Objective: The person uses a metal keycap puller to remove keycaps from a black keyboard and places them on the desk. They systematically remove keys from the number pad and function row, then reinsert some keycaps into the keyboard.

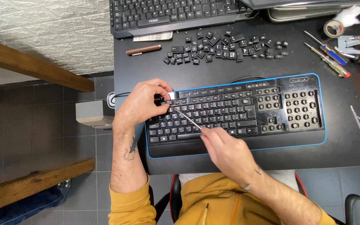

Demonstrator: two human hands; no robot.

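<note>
- Keyboard [246,112] with the blue edge sits mid-desk [138,66], long axis left-right in the head view, key rows facing up, front edge toward me.
- Progress, my read: numpad and nav cluster on its right end are stripped to bare stems. Main letter block is mostly still capped. So roughly the right third is done and the bulk is left.
- Loose keycaps [226,46] are piled behind the keyboard, well apart from it, in front of a second keyboard [176,14].
- Left hand [142,104] is at the keyboard's top-left corner, fingers curled and pinched over the corner keys; I can't tell if there's a cap between the fingertips.
- Right hand [226,150] is closed around a thin metal rod [187,118], held like a pen.
- Rod runs diagonally, tip pointing up-left toward the top row next to my left fingers, back end in my right fist.
- Screwdrivers [328,54] and tape roll [334,28] lie off to the right, untouched.
</note>
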